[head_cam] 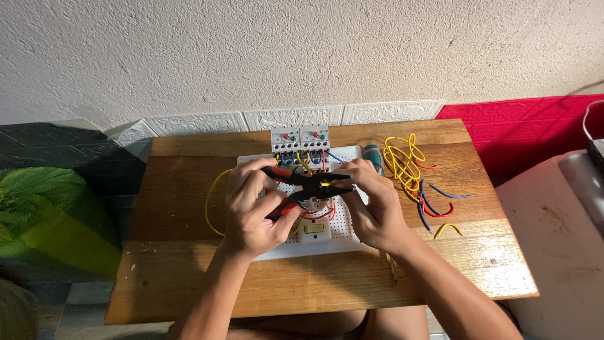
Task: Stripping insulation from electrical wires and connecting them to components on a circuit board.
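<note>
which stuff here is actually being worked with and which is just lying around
In use:
- left hand gripping the pliers
- right hand holding a yellow wire at the pliers' head
- white perforated board with its grey modules

Lying about:
- loose wire pile
- green-handled screwdriver
- wooden table

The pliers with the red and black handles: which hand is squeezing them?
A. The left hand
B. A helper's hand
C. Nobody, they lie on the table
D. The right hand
A. The left hand is wrapped around the handles of the pliers, while the right hand pinches a yellow wire at their tip, above the white board.
</note>
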